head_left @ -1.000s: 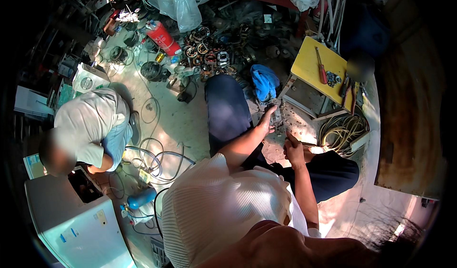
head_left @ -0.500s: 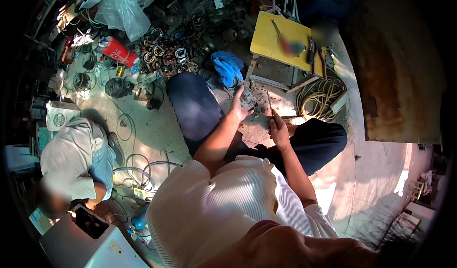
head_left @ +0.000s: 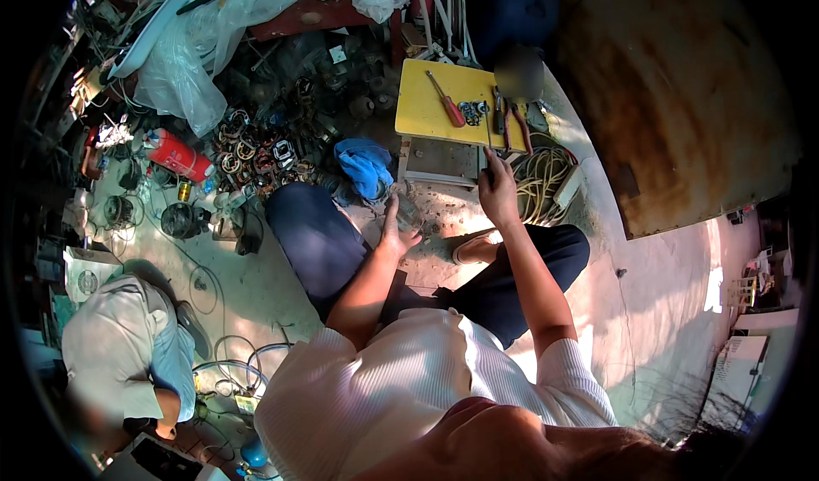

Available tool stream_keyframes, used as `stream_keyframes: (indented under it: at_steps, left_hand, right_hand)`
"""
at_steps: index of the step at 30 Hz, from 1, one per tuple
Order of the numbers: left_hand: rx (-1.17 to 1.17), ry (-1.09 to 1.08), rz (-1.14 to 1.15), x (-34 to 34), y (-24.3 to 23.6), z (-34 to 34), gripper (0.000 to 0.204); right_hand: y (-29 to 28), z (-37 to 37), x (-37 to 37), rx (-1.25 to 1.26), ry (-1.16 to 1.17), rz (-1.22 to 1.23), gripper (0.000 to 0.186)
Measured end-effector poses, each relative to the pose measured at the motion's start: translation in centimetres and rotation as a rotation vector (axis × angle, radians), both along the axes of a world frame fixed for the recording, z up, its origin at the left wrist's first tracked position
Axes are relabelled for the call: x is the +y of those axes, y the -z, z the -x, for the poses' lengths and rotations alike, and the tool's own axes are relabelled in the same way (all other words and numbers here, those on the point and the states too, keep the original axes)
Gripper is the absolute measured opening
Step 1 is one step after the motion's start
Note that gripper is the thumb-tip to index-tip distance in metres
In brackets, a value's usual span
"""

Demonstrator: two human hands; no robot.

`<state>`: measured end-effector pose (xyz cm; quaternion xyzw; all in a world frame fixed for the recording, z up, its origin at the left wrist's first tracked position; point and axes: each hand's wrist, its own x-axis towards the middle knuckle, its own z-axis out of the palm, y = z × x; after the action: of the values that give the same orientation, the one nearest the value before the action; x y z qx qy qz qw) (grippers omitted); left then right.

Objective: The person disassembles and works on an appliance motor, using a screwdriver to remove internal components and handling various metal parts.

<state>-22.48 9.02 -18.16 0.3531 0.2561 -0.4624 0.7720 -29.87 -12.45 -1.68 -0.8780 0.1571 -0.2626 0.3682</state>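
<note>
My left hand (head_left: 397,235) is curled round a greyish metal part (head_left: 409,214), probably a piece of a motor, low between my knees. Blur and shade hide its details. My right hand (head_left: 497,192) is closed on the dark handle of a screwdriver (head_left: 489,129), whose thin shaft points away from me over the front edge of a yellow-topped stool (head_left: 414,97). On that top lie a red-handled screwdriver (head_left: 451,110), a small heap of shiny metal bits (head_left: 473,112), dark-handled pliers (head_left: 498,110) and red-handled pliers (head_left: 517,131).
A blue cloth (head_left: 364,165) lies left of the stool, coiled hose (head_left: 542,182) to its right. Motor parts (head_left: 256,152) and a red cylinder (head_left: 179,155) cover the far-left floor. Another person (head_left: 119,336) crouches at left near loose cables (head_left: 235,361). A rusty sheet (head_left: 708,114) stands at right.
My right hand has moved forward and up with the screwdriver, from beside the metal part to the stool's edge. My left hand keeps the part low. The whole view has shifted.
</note>
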Motion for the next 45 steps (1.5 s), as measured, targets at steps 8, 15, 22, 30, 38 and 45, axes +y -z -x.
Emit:
stream_keyframes:
  at_steps: [8,15,22,30,38,45]
  left_hand:
    - [0.031,-0.043,0.031,-0.5,0.3,0.8,0.112]
    - [0.022,-0.085,-0.019,-0.8,-0.3,1.3,0.129]
    - [-0.093,-0.070,0.004,-0.7,-2.1,2.0,0.090]
    - [-0.096,-0.040,0.012,-0.9,-1.9,2.2,0.083]
    - [-0.090,-0.047,0.048,-0.8,-2.6,2.4,0.116]
    - [-0.106,0.016,0.040,-0.1,-3.0,3.1,0.122]
  right_hand:
    - [1.7,-12.4,-0.2,0.074,-0.133,0.368,0.042]
    - [3.6,-19.4,0.6,0.348,-0.064,0.550,0.046]
    - [4.0,-21.0,-0.3,0.471,0.076,0.790,0.034]
    - [1.9,-20.1,0.7,0.443,0.067,0.814,0.035]
    - [0.5,-17.4,2.3,0.219,-0.063,0.911,0.038]
    - [-1.1,-9.5,4.5,0.043,-0.348,0.933,0.036]
